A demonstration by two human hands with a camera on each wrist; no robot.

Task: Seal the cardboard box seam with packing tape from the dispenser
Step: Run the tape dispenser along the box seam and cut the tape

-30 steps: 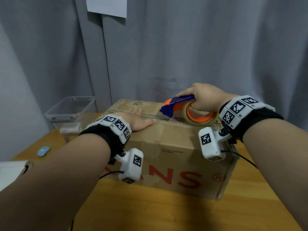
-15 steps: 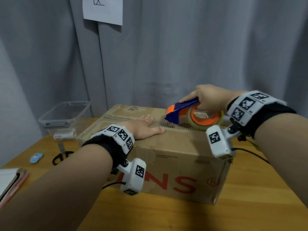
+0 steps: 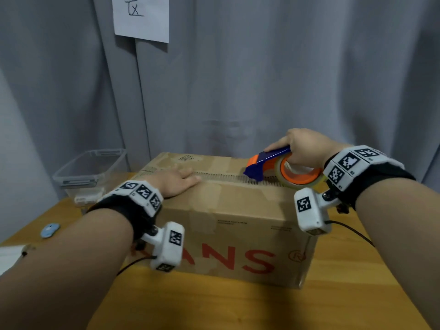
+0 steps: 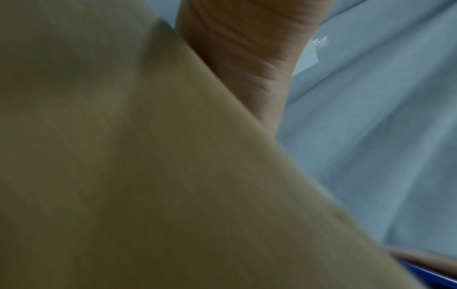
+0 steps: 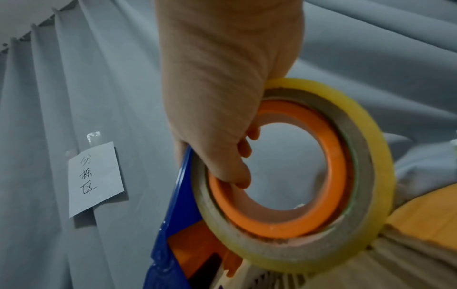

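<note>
A brown cardboard box (image 3: pixel 238 210) with red letters stands on the wooden table (image 3: pixel 345 294). Its top seam (image 3: pixel 223 176) runs left to right. My left hand (image 3: pixel 176 182) lies flat on the box top at the seam's left part, fingers straight. In the left wrist view the palm (image 4: pixel 242 48) presses against the cardboard (image 4: pixel 148 176). My right hand (image 3: pixel 302 146) grips the blue and orange tape dispenser (image 3: pixel 273 166) on the seam's right part. The right wrist view shows fingers (image 5: pixel 237 156) curled through the orange core of the clear tape roll (image 5: pixel 346 156).
A clear plastic bin (image 3: pixel 90 172) stands at the table's back left. A small blue object (image 3: pixel 50 229) and a white notebook corner (image 3: pixel 9 258) lie at the left edge. Grey curtains (image 3: pixel 262 79) with a paper note (image 3: pixel 141 17) hang behind the box.
The right hand has drawn the dispenser rightward along the seam, away from the left hand. The left hand stays flat on the box. The head view has tilted upward.
</note>
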